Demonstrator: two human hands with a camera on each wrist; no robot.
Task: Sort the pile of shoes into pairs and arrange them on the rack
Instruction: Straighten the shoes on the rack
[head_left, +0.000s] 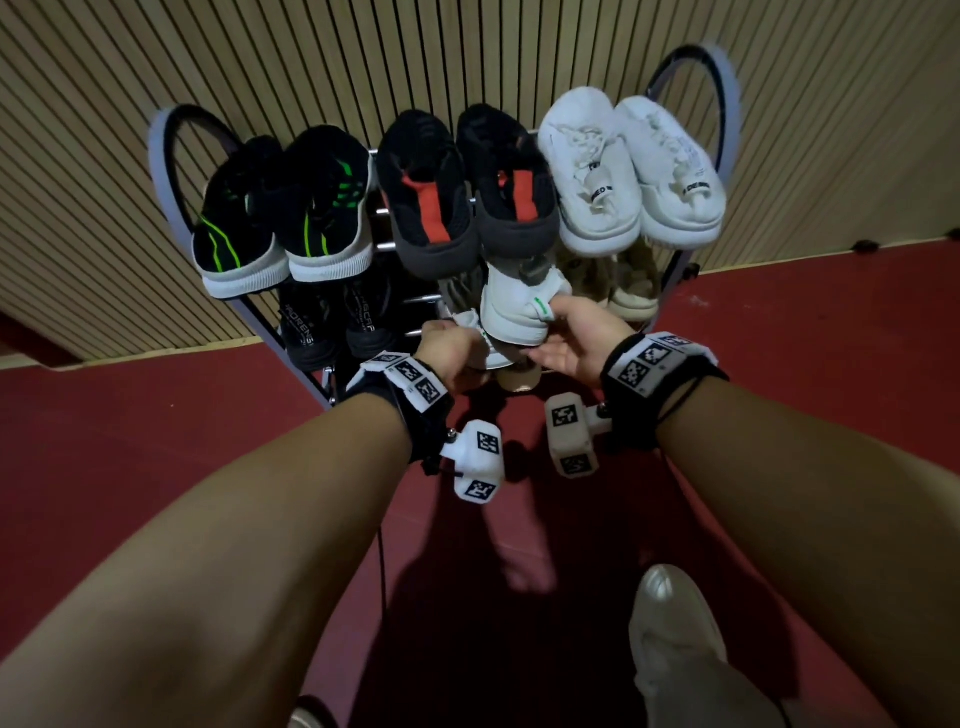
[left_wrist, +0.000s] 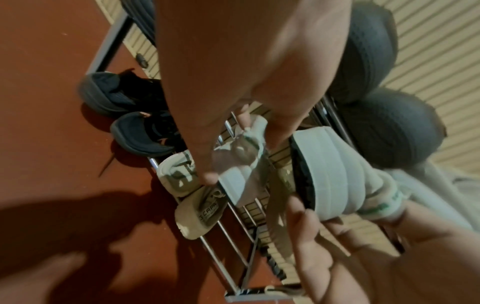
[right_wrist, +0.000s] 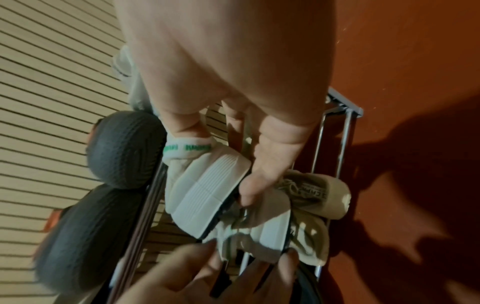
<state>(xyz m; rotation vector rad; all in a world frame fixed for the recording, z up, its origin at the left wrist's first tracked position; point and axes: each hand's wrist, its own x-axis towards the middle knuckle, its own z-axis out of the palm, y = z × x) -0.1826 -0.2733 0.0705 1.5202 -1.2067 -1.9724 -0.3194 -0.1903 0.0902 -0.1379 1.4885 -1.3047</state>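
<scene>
A metal shoe rack (head_left: 162, 171) stands against the slatted wall. Its top shelf holds a black-and-green pair (head_left: 283, 208), a black-and-red pair (head_left: 467, 192) and a white pair (head_left: 631, 171). At the middle shelf I hold two white shoes heel-first. My left hand (head_left: 441, 335) (left_wrist: 241, 159) pinches the heel of one white shoe (left_wrist: 239, 179) (right_wrist: 270, 232). My right hand (head_left: 556, 332) (right_wrist: 218, 162) grips the other, a white shoe with a green heel tab (head_left: 514, 312) (left_wrist: 335, 174) (right_wrist: 207, 185), thumb on the tab and fingers under the sole.
A black pair (head_left: 332, 322) sits at the left of the middle shelf, a beige pair (head_left: 631, 291) at its right. More beige shoes (left_wrist: 200, 211) and dark shoes (left_wrist: 140, 135) lie lower down. My foot in a light shoe (head_left: 670, 639) stands on the red floor (head_left: 156, 441).
</scene>
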